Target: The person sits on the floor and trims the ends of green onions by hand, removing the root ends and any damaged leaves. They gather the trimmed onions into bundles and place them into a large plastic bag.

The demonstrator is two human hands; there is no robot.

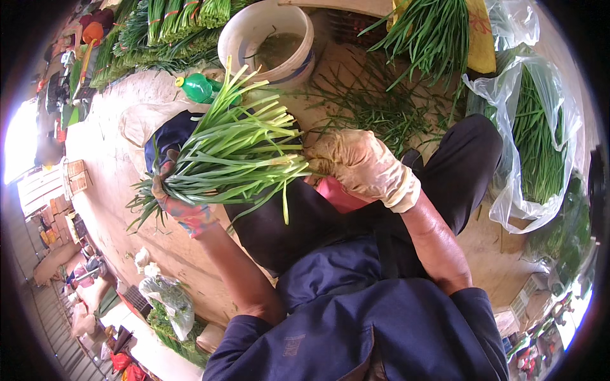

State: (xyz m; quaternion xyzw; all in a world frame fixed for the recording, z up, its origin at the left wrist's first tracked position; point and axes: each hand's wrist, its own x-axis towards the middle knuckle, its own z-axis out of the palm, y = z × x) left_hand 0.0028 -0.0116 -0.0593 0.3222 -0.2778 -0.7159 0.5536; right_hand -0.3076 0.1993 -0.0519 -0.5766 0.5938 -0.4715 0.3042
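A loose bunch of garlic chives (238, 152) fans out above my lap, pale cut ends to the right and green tips to the left. My left hand (176, 200), in a patterned glove, grips it near the leaf tips. My right hand (357, 164) wears a dirty cream glove and is curled beside the pale ends. Its fingertips are turned away, so whether it pinches a stalk is hidden. Below that hand a piece of pink material (340, 195) shows between my legs.
A white bucket (233, 43) with murky water stands ahead, near a green plastic bottle (196, 88). Leaf scraps (381, 102) litter the floor. Tied green bundles (171, 24) are stacked at upper left. More chives (429, 38) lie at upper right, beside a clear plastic bag (512, 209) of greens.
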